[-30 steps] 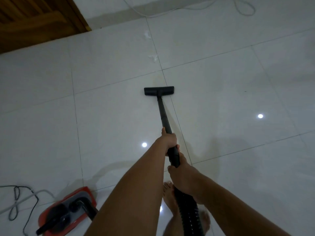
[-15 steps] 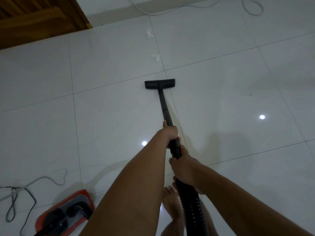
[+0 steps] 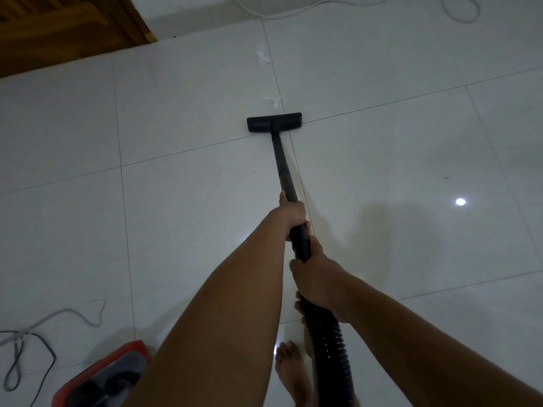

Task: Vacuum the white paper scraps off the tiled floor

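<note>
Left grip [image 3: 291, 214] and right grip [image 3: 317, 277] clench the wand [image 3: 283, 168] — paper scraps [image 3: 271, 101] lie at twelve o'clock (just beyond the nozzle [image 3: 274, 122]).

Glossy white tiled floor [image 3: 191, 215], dark grout lines. White paper scraps [image 3: 272, 100] lie just beyond the black nozzle head [image 3: 274, 122]; more scraps [image 3: 262, 57] farther on. Red vacuum body [image 3: 117, 374] and tangled cables [image 3: 29, 342] at lower left. Bare foot [image 3: 291, 374] stands on the tile.

A brown wooden door [image 3: 58, 33] fills the top left corner. A white cable [image 3: 270, 16] runs along the foot of the wall [image 3: 199, 10]. A grey cord [image 3: 58, 312] and a black cord [image 3: 44, 340] lie tangled at lower left. A bare foot [image 3: 293, 374] stands at the bottom
</note>
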### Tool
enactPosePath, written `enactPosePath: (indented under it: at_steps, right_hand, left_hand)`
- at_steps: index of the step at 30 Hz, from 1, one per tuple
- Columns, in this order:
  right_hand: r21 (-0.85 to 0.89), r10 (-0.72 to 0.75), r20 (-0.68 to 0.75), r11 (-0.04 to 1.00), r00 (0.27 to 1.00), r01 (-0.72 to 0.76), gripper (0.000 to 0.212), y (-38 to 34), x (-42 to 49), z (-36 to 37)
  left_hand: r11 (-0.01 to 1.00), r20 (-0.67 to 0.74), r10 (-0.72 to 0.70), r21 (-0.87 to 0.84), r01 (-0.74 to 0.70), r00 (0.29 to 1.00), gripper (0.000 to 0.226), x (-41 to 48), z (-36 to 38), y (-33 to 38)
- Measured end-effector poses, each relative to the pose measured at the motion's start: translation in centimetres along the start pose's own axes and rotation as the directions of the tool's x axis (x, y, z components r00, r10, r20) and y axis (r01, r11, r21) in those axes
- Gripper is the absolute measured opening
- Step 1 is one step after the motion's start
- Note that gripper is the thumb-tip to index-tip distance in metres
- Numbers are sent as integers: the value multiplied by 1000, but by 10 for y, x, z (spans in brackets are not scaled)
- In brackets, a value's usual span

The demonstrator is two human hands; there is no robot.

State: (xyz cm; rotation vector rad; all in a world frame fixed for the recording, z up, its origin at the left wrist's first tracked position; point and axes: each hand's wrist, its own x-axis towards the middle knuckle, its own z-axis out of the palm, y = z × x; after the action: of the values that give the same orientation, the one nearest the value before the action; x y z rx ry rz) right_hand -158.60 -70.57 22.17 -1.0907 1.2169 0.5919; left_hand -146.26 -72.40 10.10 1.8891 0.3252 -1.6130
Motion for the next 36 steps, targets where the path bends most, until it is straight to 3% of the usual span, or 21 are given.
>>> enactPosePath:
  at_steps: [5, 23, 32, 36]
  right_hand:
    - [-19, 8, 0, 1000, 1000, -8, 72, -20, 9, -13]
    - [-13, 20, 23, 1000, 1000, -19, 73, -34, -29, -19]
    - [17, -3, 75, 1000, 997, 1, 71, -99, 12, -40]
    - [-50, -18, 72, 999, 997, 22, 75, -126, 39, -39]
  left_hand:
    - [998, -5, -24, -55, 23, 1000, 70, 5, 3, 23]
    - [998, 15, -30, 55, 29, 999, 70, -21, 4, 24]
    - [1000, -33, -16, 3, 16, 999, 66, 9, -16, 97]
    - [1000, -54, -4, 4, 4, 999, 66, 30, -32, 127]
